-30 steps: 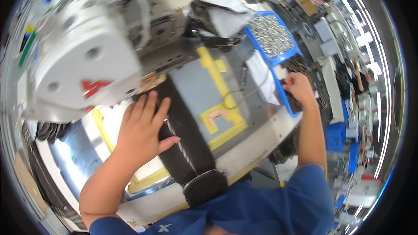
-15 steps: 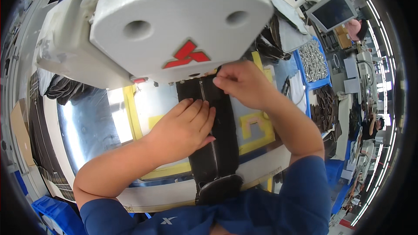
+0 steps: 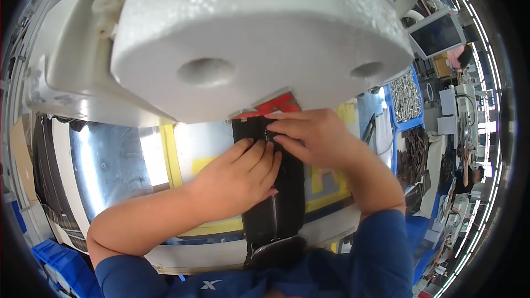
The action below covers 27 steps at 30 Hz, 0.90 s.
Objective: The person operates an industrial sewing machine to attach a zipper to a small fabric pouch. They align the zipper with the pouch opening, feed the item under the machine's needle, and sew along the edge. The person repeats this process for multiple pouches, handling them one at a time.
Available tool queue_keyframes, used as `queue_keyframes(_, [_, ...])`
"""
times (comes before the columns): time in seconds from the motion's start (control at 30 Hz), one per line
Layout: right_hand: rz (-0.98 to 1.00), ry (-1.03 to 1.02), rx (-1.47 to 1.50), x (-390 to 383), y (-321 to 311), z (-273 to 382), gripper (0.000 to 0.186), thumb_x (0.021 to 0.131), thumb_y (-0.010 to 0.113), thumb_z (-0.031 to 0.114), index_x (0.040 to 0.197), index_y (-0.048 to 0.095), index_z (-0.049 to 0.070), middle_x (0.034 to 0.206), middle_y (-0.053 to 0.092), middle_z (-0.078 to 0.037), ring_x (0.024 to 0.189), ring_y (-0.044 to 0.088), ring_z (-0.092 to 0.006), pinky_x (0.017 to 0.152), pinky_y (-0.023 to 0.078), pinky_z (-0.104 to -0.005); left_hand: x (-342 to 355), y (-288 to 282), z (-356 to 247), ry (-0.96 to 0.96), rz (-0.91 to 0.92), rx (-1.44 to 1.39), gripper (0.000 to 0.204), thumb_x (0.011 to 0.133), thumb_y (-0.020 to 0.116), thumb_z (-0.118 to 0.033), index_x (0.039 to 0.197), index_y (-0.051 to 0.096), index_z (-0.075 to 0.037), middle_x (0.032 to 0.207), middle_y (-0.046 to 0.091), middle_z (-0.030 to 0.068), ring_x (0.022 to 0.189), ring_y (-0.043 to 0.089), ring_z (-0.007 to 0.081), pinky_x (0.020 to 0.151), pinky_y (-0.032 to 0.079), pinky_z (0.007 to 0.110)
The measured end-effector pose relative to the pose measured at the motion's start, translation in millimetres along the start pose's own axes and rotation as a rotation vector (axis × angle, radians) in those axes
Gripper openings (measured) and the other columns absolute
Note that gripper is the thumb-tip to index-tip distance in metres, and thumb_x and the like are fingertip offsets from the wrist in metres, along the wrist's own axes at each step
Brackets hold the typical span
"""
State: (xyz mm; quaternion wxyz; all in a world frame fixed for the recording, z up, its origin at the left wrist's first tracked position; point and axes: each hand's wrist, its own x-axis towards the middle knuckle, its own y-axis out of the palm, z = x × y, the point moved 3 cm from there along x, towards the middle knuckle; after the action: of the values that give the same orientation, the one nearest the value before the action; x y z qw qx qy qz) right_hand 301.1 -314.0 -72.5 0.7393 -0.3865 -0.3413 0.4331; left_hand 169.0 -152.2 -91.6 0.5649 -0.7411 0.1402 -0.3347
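Note:
A long black fabric piece with a metal zipper down its middle lies lengthwise in front of me, its far end beneath the white sewing machine head. Flat across the zipper, near the middle of the black fabric piece, rests my left hand, its fingers stretched out side by side. My right hand is just beyond it, at the fabric's far right part, with its fingers reaching left over the zipper, spread slightly apart. The machine head hides the needle area and the fabric's far edge. A curved zipped end lies against my body.
Yellow tape marks the shiny metal work surface. To the right stand a blue bin of metal rings and a pile of brown pieces. Dark fabric hangs at left, above a blue crate. A monitor stands far right.
My view has come closer to the machine head, which now covers more. My right hand has shifted from the fabric's right edge leftward over the zipper, its fingers extending. My left hand stays flat.

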Motion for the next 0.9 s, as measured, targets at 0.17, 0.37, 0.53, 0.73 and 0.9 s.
queue_keyframes(0.17, [-0.025, -0.009, -0.008, 0.3, 7.6, -5.3, 0.022, 0.091, 0.078, 0.015, 0.111, 0.081, 0.006, 0.126, 0.078, -0.007, 0.101, 0.076, -0.0267, 0.086, 0.062, -0.0386, -1.0, 0.8, 0.4, -0.005, -0.003, 0.001, 0.061, 0.093, 0.074, -0.046, 0.129, 0.07, 0.003, 0.124, 0.072, 0.0174, 0.117, 0.067, 0.0313, 0.107, 0.053, 0.045])
queue_keyframes(0.37, [-0.052, -0.049, -0.031, 1.5, 11.9, -4.7, 0.023, 0.09, 0.079, 0.016, 0.112, 0.08, 0.007, 0.125, 0.078, -0.007, 0.1, 0.076, -0.0266, 0.086, 0.063, -0.039, -0.8, -0.3, 0.0, -0.006, -0.004, 0.0, 0.061, 0.093, 0.074, -0.046, 0.129, 0.07, 0.003, 0.125, 0.072, 0.0176, 0.118, 0.066, 0.0309, 0.107, 0.052, 0.045])
queue_keyframes(0.53, [-0.028, -0.008, -0.022, 2.7, 11.1, -2.5, 0.023, 0.09, 0.078, 0.016, 0.111, 0.08, 0.007, 0.126, 0.077, -0.007, 0.102, 0.076, -0.0261, 0.087, 0.062, -0.0393, -0.9, 2.0, 0.5, -0.004, -0.009, -0.01, 0.062, 0.091, 0.075, -0.046, 0.129, 0.07, 0.003, 0.125, 0.072, 0.018, 0.118, 0.067, 0.0319, 0.107, 0.053, 0.044])
queue_keyframes(0.73, [-0.047, -0.01, -0.054, 2.5, 11.0, -1.0, 0.023, 0.09, 0.077, 0.017, 0.111, 0.079, 0.007, 0.125, 0.077, -0.006, 0.104, 0.075, -0.0259, 0.089, 0.062, -0.0394, 0.7, -4.5, 11.5, -0.194, -0.062, -0.066, 0.072, 0.084, 0.082, -0.049, 0.129, 0.069, 0.005, 0.13, 0.069, 0.0213, 0.119, 0.066, 0.0357, 0.106, 0.053, 0.046])
queue_keyframes(0.9, [-0.122, -0.074, -0.099, 2.1, 16.7, -0.4, 0.019, 0.088, 0.077, 0.016, 0.104, 0.078, 0.007, 0.117, 0.077, -0.004, 0.101, 0.075, -0.0248, 0.085, 0.062, -0.0384, 1.8, -3.8, 18.3, -0.249, 0.013, -0.069, 0.075, 0.083, 0.083, -0.049, 0.131, 0.068, 0.006, 0.137, 0.067, 0.0217, 0.124, 0.064, 0.0371, 0.107, 0.05, 0.048])
